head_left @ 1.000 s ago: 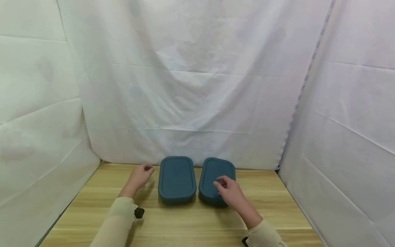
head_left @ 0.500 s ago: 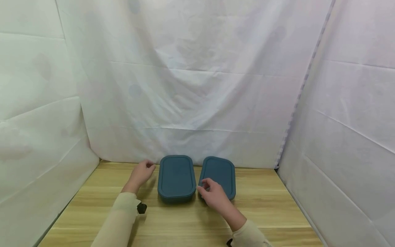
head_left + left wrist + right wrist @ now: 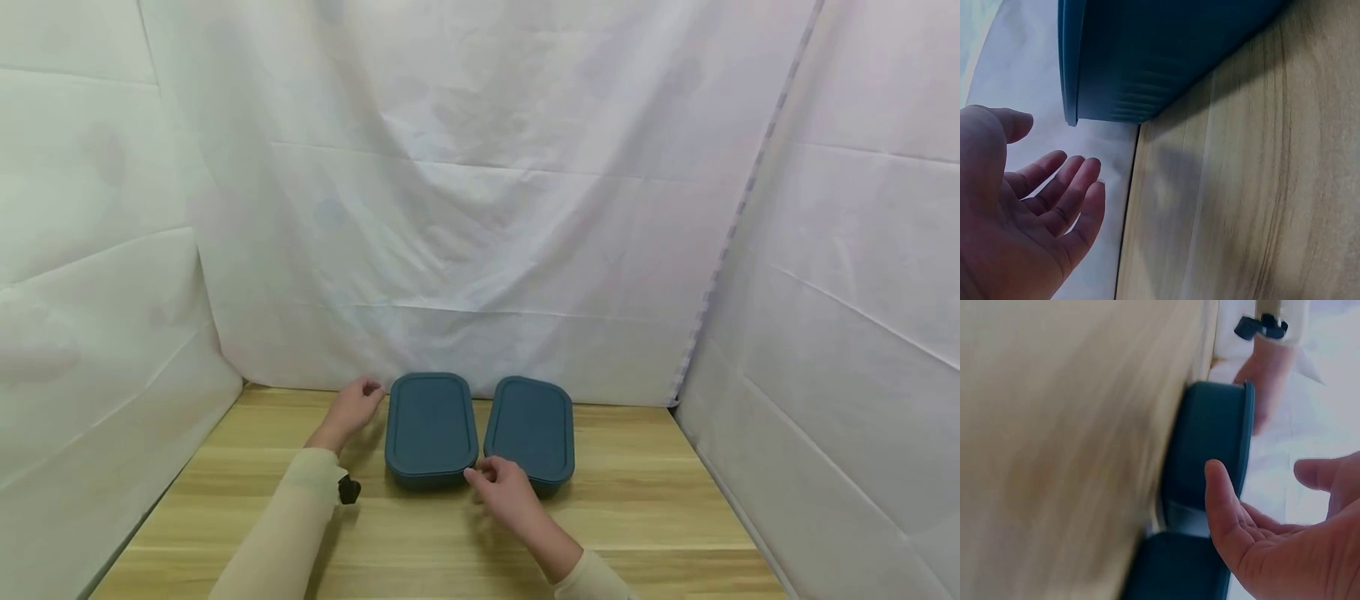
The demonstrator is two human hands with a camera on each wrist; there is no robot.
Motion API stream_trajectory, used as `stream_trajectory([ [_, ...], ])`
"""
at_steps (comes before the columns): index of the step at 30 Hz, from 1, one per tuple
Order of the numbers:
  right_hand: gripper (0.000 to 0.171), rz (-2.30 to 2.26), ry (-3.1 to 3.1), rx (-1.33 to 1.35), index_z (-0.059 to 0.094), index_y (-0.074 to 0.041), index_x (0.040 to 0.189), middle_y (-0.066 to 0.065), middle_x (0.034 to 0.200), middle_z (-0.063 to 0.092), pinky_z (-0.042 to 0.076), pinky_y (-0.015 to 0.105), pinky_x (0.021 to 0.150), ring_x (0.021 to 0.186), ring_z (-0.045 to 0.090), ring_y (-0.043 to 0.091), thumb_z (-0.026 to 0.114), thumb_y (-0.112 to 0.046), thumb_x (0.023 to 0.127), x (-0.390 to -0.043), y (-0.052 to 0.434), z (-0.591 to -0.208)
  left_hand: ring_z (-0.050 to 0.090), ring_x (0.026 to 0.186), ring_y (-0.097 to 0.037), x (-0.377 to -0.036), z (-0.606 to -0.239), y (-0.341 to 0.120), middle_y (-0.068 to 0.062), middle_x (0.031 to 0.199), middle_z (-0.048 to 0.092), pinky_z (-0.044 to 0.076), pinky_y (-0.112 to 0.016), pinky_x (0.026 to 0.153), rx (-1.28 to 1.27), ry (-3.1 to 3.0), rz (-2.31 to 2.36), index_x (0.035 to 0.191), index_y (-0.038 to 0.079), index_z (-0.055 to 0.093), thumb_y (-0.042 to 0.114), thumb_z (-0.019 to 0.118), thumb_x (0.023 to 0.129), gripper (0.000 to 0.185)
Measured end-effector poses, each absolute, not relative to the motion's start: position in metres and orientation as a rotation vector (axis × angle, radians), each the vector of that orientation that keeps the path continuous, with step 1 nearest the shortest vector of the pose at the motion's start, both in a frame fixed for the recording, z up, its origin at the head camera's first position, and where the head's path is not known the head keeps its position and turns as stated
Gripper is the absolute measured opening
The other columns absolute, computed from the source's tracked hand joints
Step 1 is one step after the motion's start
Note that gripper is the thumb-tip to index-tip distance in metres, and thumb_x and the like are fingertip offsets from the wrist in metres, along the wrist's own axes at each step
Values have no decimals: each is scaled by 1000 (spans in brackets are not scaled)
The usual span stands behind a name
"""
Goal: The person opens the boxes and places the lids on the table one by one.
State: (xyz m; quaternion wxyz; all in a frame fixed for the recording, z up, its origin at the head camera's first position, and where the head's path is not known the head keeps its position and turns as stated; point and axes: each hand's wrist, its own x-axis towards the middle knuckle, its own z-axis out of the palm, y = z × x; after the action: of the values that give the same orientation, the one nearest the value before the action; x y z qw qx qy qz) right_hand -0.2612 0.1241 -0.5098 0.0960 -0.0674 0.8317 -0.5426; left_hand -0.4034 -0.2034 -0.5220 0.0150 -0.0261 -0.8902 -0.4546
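Teal boxes sit side by side at the back of the wooden table (image 3: 645, 508), lids on. Since a second ago the right hand (image 3: 504, 492) has slid off the right box (image 3: 531, 429) toward the near corner of the left box (image 3: 431, 427), fingers loosely spread, holding nothing. Beside that box, the left hand (image 3: 351, 408) has edged closer, relaxed and empty.

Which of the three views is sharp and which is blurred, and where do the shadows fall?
Head view: sharp, evenly lit; soft shadows lie on the table beside the left hand and under the right hand. Left wrist view: fairly sharp; a shadow falls on the wood below the left container. Right wrist view: the wood is smeared by motion blur.
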Motion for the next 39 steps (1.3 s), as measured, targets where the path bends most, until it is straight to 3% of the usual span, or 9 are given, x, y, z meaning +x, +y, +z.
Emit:
stream_trajectory([
  [11, 50, -1932, 2123, 44, 55, 11, 142, 26, 128, 70, 65, 49, 88, 110, 76, 39, 62, -30, 114, -258, 104, -527, 64, 125, -37, -416, -529, -196, -22, 141, 65, 50, -60, 107, -113, -2741, -1509, 152, 0, 56, 33, 50, 119, 47],
  [18, 60, -2202, 1839, 130, 31, 23, 153, 41, 140, 57, 60, 49, 104, 128, 68, 48, 51, -23, 118, -259, 90, -537, 62, 129, -42, -419, -528, -191, -27, 148, 60, 51, -60, 107, -122, -2753, -1512, 157, -4, 50, 33, 49, 120, 53],
  [26, 60, -2447, 1604, 250, 24, 16, 154, 28, 128, 50, 56, 46, 108, 119, 67, 35, 49, -27, 120, -260, 78, -543, 58, 137, -45, -429, -527, -186, -28, 154, 56, 49, -63, 111, -105, -2738, -1612, 160, -4, 49, 31, 49, 119, 53],
  [31, 49, -2536, 1543, 314, 37, 11, 145, 21, 119, 53, 59, 42, 104, 114, 68, 30, 53, -28, 119, -263, 74, -551, 61, 134, -41, -435, -530, -187, -29, 152, 58, 55, -58, 107, -91, -2714, -1757, 158, -6, 52, 23, 51, 119, 49],
  [35, 42, -2566, 1501, 336, 43, 10, 139, 17, 115, 57, 59, 40, 103, 110, 70, 27, 56, -24, 118, -266, 75, -556, 68, 110, -31, -436, -530, -189, -23, 128, 68, 60, -49, 95, -115, -2676, -1893, 149, -10, 59, 17, 52, 118, 41],
  [39, 36, -2573, 1477, 349, 47, 10, 135, 14, 111, 58, 59, 36, 102, 105, 69, 24, 59, -18, 116, -271, 77, -557, 57, 82, -23, -435, -529, -193, -13, 98, 62, 54, -44, 80, -153, -2628, -2042, 144, -12, 59, 14, 49, 119, 37],
])
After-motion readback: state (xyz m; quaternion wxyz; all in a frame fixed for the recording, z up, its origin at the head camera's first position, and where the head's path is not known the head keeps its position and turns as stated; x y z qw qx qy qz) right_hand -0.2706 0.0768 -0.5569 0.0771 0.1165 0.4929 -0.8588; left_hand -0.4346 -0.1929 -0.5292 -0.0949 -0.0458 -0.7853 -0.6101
